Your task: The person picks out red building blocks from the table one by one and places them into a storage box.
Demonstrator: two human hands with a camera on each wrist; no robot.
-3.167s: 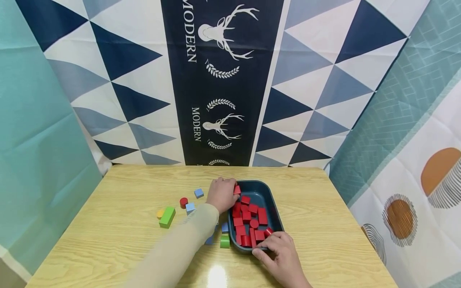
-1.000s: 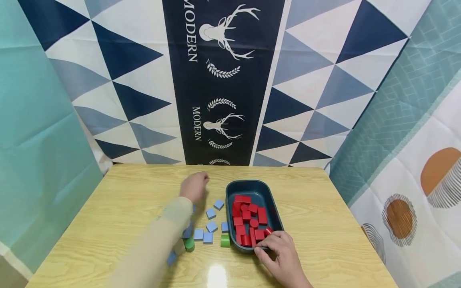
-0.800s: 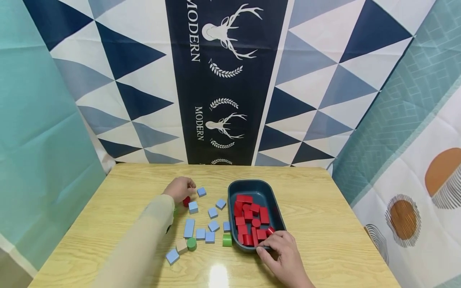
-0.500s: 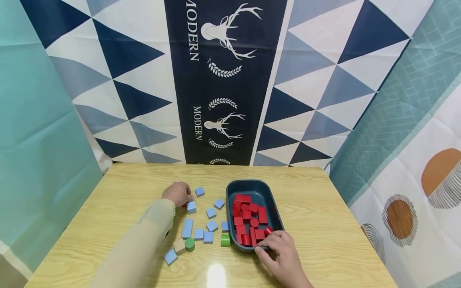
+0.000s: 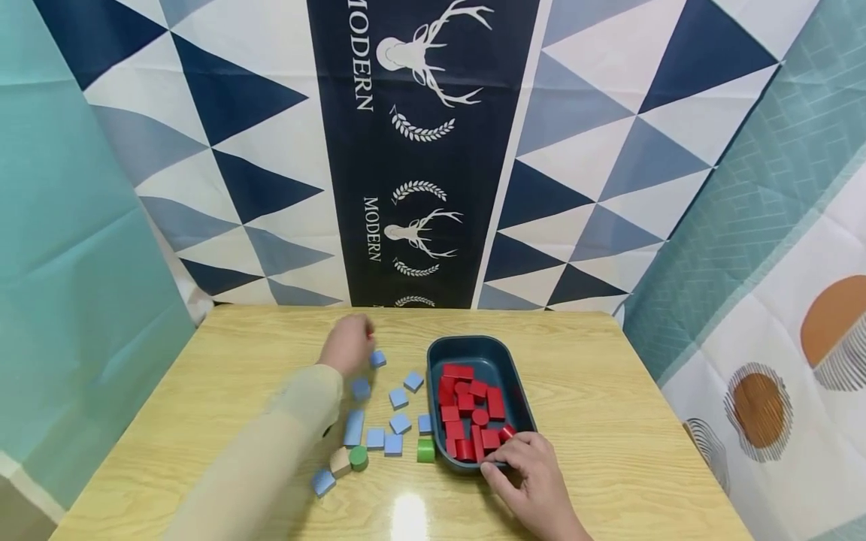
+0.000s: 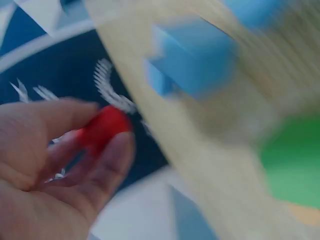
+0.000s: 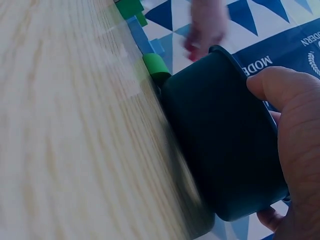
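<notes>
My left hand (image 5: 347, 344) is raised over the table's back left part, blurred by motion. In the left wrist view its thumb and fingers pinch a small red cylinder block (image 6: 106, 127). My right hand (image 5: 531, 477) grips the near right rim of a dark teal plastic tray (image 5: 499, 370), thumb on the outside. The right wrist view shows that thumb (image 7: 267, 84) on the tray's edge. Inside the tray lies a pile of red blocks (image 5: 466, 406), mostly towards its near end; some are partly behind my right fingers.
Several blue blocks (image 5: 401, 424) are scattered left of the tray. A bright green block (image 5: 425, 451) sits beside its near left side. Further left are a dark green cylinder (image 5: 358, 458), a plain wooden block (image 5: 340, 462) and another blue block (image 5: 323, 483). A patterned cloth hangs behind the table.
The left hand went from the tray to the red cylinder at the left, took hold of it, and has lifted it up and rightward. The right hand has stayed on the tray rim.
</notes>
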